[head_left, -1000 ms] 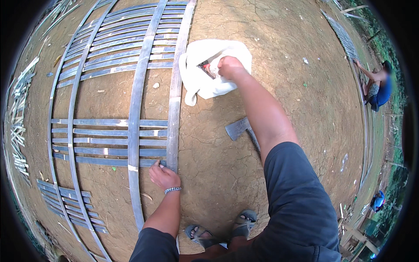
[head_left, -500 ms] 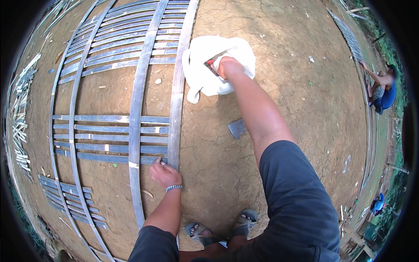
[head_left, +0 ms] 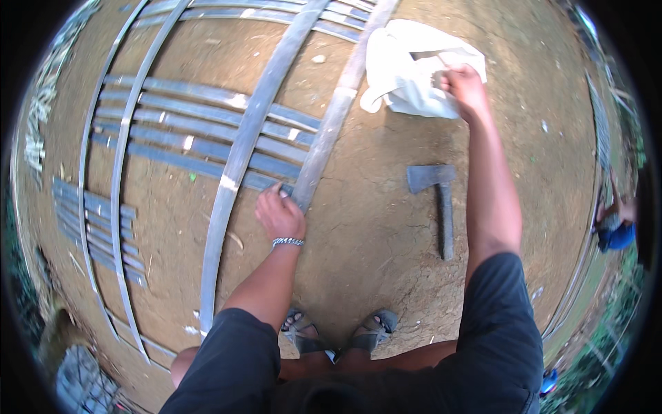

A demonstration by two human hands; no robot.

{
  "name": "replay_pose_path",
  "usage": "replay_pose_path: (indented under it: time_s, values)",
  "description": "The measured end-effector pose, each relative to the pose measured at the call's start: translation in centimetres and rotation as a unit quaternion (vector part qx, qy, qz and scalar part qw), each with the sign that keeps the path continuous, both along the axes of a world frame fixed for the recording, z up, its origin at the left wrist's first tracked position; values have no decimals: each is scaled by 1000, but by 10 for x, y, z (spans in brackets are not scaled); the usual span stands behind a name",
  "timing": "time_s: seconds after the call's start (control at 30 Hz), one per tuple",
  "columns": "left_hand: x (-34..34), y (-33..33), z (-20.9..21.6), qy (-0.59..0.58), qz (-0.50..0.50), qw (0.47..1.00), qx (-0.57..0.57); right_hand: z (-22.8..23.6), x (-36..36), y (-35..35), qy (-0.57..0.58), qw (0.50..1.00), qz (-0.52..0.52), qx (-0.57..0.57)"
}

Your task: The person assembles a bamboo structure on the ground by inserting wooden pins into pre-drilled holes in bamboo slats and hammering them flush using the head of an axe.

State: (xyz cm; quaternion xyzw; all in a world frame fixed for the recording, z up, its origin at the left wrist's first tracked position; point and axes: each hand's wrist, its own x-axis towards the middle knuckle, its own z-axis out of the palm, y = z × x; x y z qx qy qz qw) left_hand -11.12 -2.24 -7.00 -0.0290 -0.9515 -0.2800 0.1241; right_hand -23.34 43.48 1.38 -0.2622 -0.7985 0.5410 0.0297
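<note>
Left hand (head_left: 279, 214) rests on the bamboo lattice (head_left: 207, 148), fingers curled over the end of a grey slat (head_left: 324, 131) where it meets the crosswise strips. Right hand (head_left: 463, 84) is reached out to the white bag (head_left: 414, 65) on the dirt ground (head_left: 379, 228), fingers pinched shut on its open edge. Axe (head_left: 438, 196) lies flat between the arms, untouched. Another person (head_left: 614, 228) crouches at the far right.

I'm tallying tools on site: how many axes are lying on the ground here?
1. The axe lies on bare dirt between the person's arms, below the white bag that the right hand grips. More could be hidden inside that bag.
</note>
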Motion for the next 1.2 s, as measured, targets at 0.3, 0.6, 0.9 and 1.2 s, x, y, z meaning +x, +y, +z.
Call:
replay_pose_path:
  time_s: [0.3, 0.6, 0.9, 1.2]
  values:
    - [10, -12, 1, -21, -48, 992, 118, 13, 134, -231, -12, 986, 67, -152]
    - [7, -10, 13, 10, -109, 988, 109, -37, 139, -316, 74, 979, 171, 78]
    - [6, -13, 8, 3, -104, 988, 113, -35, 127, -327, 62, 947, 243, 200]
    - [6, -14, 2, 11, -92, 988, 121, -30, 126, -325, 44, 970, 225, 87]
